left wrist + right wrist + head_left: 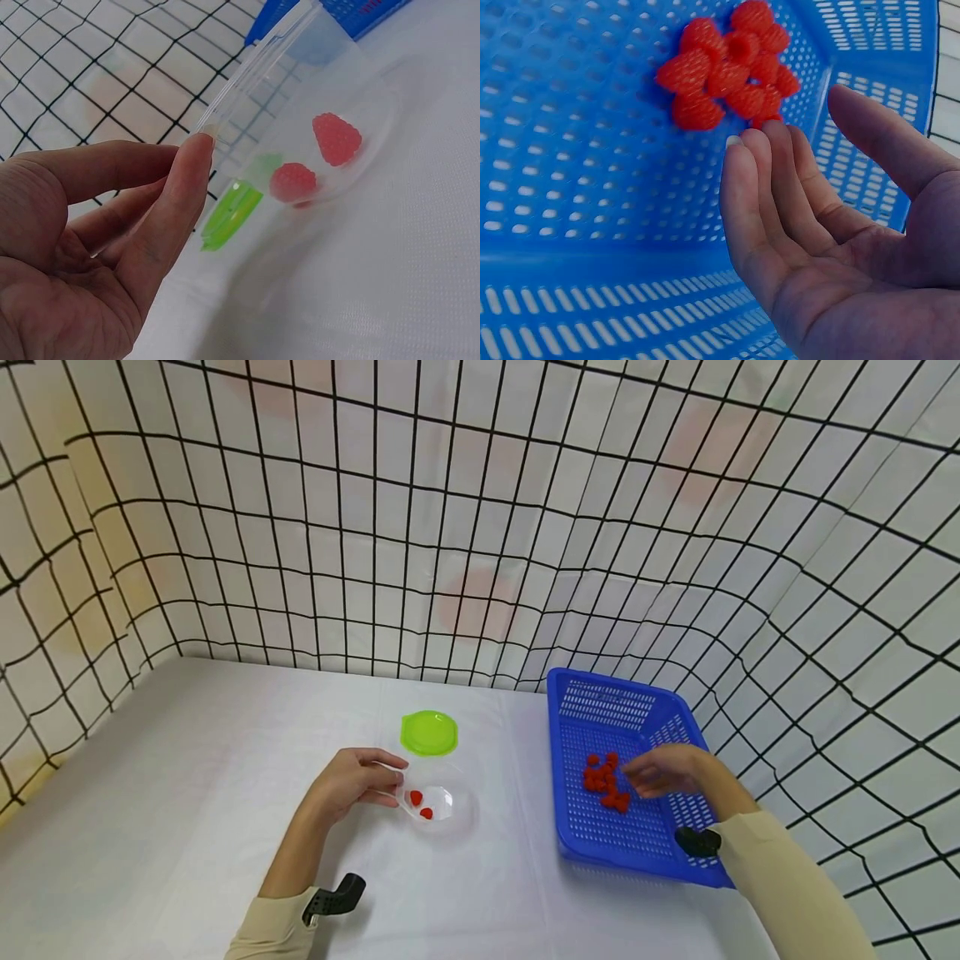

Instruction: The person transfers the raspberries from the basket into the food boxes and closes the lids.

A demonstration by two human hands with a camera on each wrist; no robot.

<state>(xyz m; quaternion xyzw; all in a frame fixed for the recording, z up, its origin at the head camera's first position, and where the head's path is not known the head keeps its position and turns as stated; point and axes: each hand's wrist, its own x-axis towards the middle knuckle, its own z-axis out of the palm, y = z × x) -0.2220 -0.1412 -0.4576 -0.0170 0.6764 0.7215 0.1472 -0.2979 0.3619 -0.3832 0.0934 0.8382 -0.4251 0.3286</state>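
Note:
My left hand (pixel 358 785) pinches the rim of a clear plastic container (pixel 247 97) between thumb and fingers. Two red raspberries (pixel 337 139) lie inside it on the bottom. Over the blue plastic basket (pixel 558 760), my right hand (pixel 663 770) reaches in, its thumb spread from the other fingers and nothing held. A cluster of several raspberries (pixel 727 75) sits on the basket floor, just beyond the right fingertips.
A bright green lid (pixel 429 732) lies on the white tablecloth (pixel 225 760) behind the container. Black wire grid panels (pixel 420 527) backed with pale cloth stand around the table's back and sides.

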